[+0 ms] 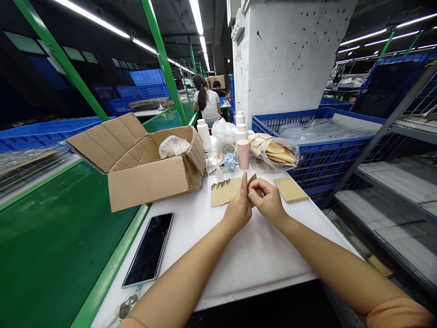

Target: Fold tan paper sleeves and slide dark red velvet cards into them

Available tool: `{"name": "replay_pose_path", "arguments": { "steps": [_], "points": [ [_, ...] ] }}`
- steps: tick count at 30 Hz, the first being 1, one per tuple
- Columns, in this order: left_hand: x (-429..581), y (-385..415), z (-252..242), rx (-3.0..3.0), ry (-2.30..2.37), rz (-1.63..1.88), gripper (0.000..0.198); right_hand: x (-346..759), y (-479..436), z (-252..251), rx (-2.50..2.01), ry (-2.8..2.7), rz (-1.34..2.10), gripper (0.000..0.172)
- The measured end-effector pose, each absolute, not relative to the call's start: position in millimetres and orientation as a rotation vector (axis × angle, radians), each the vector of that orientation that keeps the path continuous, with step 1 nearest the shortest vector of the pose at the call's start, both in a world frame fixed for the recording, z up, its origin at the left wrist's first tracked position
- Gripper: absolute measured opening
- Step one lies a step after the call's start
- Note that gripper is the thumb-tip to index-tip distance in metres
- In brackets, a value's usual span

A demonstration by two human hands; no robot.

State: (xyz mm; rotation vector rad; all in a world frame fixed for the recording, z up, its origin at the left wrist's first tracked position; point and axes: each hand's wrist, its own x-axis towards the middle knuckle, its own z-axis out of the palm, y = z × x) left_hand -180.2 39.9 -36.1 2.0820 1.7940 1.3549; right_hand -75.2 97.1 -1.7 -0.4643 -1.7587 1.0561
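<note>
My left hand (pixel 239 205) and my right hand (pixel 268 200) meet above the white table (pixel 259 255), both pinched on a small tan paper piece (pixel 252 178) whose corner shows between them. Just behind the hands lies a row of folded tan paper pieces (pixel 224 191), overlapping one another. A flat stack of tan paper (pixel 291 189) rests to the right of my right hand. A clear bag of more tan pieces (pixel 278 152) sits further back.
An open cardboard box (pixel 150 168) stands at the left with a plastic bag inside. A black phone (pixel 149 249) lies near the table's left edge by the green conveyor (pixel 58 237). A pink cylinder (pixel 243 154), white bottles (pixel 204 133) and blue crates (pixel 321 150) stand behind. People sit far back.
</note>
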Motion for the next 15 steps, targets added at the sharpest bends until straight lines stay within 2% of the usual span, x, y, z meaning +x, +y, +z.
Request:
{"name": "replay_pose_path", "arguments": {
  "steps": [15],
  "points": [
    [-182.4, 41.1, -36.7, 2.094, 1.869, 1.317, 0.076, -72.3, 93.0, -0.8, -0.496, -1.813, 0.893, 0.008]
  ]
}}
